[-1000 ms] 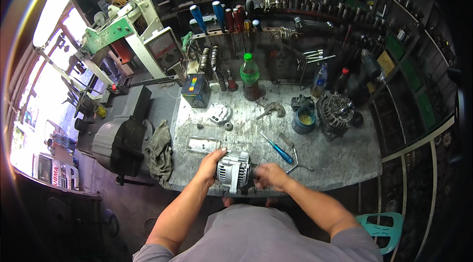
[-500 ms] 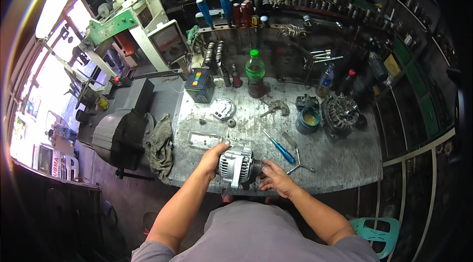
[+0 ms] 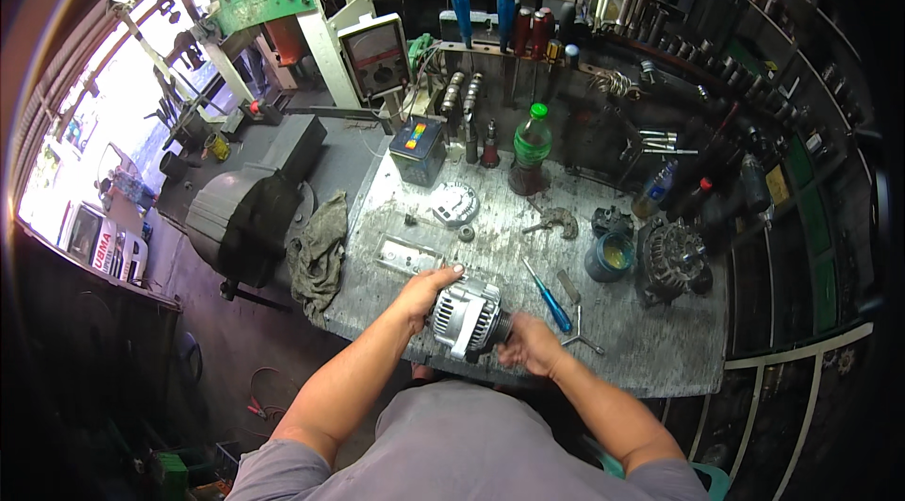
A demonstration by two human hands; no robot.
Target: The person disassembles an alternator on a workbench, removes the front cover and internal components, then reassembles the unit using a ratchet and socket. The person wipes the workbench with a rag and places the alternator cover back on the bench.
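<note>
A silver alternator (image 3: 467, 317) with slotted vents is held over the bench's near edge. My left hand (image 3: 426, 297) is closed around its left side, the thumb on top of the housing. At the other end, my right hand (image 3: 533, 345) is against the dark grooved pulley (image 3: 501, 327); its fingers are smeared by motion, so their grip does not show. To the right of the alternator lie a blue-handled screwdriver (image 3: 550, 298), a small flat piece (image 3: 568, 286) and a three-armed socket wrench (image 3: 582, 339). Beyond my left hand lies a shallow metal tray (image 3: 407, 254).
Farther back stand a battery (image 3: 417, 152), a green-capped bottle (image 3: 531, 147), a round silver end cover (image 3: 455, 204) and a metal clamp-like part (image 3: 554, 222). A blue jar (image 3: 610, 258) and another alternator (image 3: 671, 261) stand right. A rag (image 3: 319, 256) lies beside a large vise-like machine (image 3: 236, 223) at left.
The view has swung left, so the bench things sit farther right in the picture. My right hand has moved at the pulley and is now blurred. My left hand keeps its hold on the alternator.
</note>
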